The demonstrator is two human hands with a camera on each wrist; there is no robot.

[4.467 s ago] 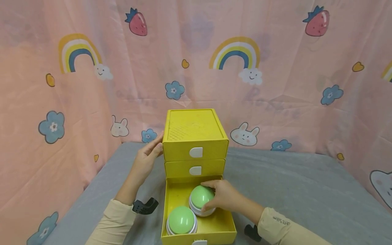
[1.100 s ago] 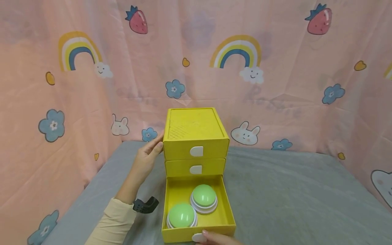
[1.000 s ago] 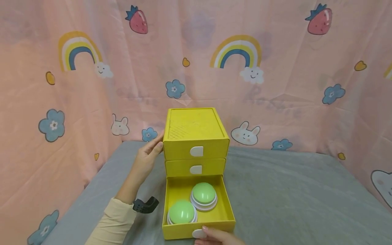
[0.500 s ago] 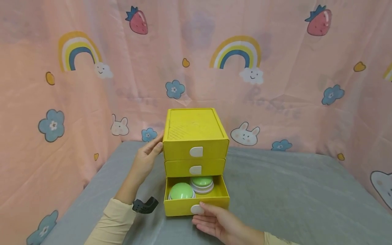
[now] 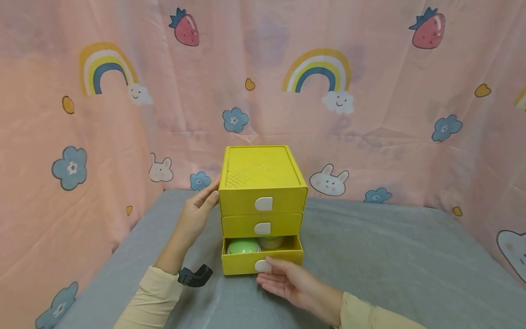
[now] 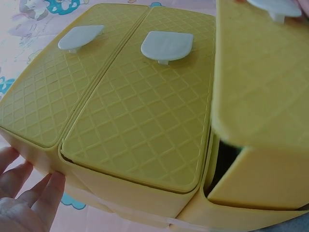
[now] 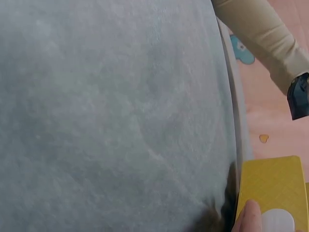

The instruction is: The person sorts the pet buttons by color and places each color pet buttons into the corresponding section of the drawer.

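A yellow three-drawer box [image 5: 263, 167] stands on the grey cloth; its bottom drawer [image 5: 240, 265] is partly pulled out. Inside lie two green domes with white bases, the front dome [image 5: 244, 246] at left and the shaded rear dome [image 5: 271, 242] mostly hidden. My right hand [image 5: 293, 285] has its thumb against the drawer front beside the white pull tab [image 5: 262, 266], the other fingers extended below. In the right wrist view only the fingertip [image 7: 250, 217] shows. My left hand [image 5: 193, 219] rests straight fingers on the box's left side; the left wrist view shows these fingers [image 6: 48, 198] touching it.
A grey cloth [image 5: 370, 256] covers the table under the box. Behind hangs a pink curtain [image 5: 267, 114] printed with rainbows, strawberries and rabbits. A black strap piece [image 5: 195, 276] sits at the left wrist.
My right hand has left the rear dome, moved to the drawer front, and pushed the bottom drawer inward, covering more of the domes. The left hand has stayed on the box's side.
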